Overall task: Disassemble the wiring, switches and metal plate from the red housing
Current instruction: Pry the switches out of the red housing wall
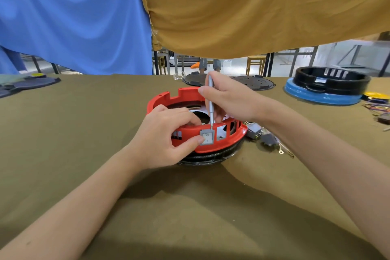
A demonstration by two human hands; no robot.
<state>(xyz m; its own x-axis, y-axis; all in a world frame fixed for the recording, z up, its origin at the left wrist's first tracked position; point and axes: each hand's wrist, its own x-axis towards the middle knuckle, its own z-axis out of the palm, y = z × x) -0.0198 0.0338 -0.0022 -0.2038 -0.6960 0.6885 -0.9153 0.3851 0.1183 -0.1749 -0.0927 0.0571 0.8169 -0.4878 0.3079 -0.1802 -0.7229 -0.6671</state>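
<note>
Left hand (166, 137) grips the red housing (219, 143), thumb on the grey switch (207, 137). Right hand (228, 99) holds a screwdriver (211, 107) whose tip could slip and gouge plastic.

Red housing (221, 143): a round red ring sitting on a black base, on the brown table cloth (84, 133).
Left hand (166, 137): holds the near wall, thumb on the gray switch (207, 137).
Right hand (230, 99): holds a thin gray screwdriver (210, 103) straight up, tip just above the switch.
Loose parts (261, 135): dark switches and wires lying just right of the housing.
Far right: a black ring on a blue base (325, 97) (well apart).
</note>
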